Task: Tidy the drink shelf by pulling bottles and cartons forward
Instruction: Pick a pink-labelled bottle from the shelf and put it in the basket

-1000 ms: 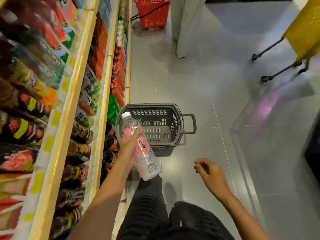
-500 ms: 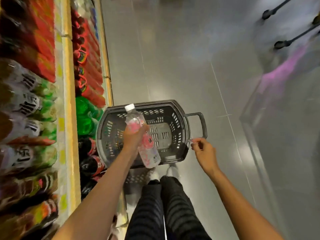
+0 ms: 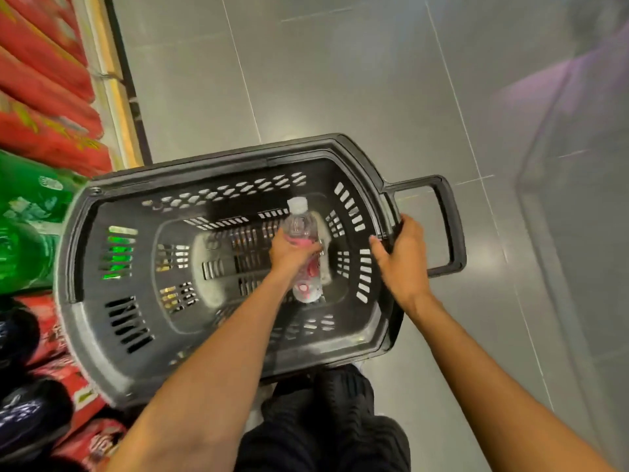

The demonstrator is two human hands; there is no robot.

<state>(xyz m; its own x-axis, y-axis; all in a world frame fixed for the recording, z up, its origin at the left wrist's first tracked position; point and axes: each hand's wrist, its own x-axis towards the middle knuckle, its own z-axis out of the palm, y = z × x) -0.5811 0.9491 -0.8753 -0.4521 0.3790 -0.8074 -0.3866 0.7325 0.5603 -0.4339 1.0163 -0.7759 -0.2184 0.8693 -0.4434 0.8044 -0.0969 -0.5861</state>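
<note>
Head view, centre frame: one small clear plastic bottle (image 3: 301, 223), pink label, inside the black basket (image 3: 218, 161). Left hand (image 3: 289, 255) wrapped round its middle; right hand (image 3: 401, 264) gripping the basket's right rim. Likely light, slightly squashy, smooth; best held mid-body.

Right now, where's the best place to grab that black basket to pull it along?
Take the loop handle jutting from the right end of the basket, coming from the open aisle side. It is a bare bar with a gap to curl fingers through. The right hand grips the rim beside it; the left hand holds the bottle.
</note>
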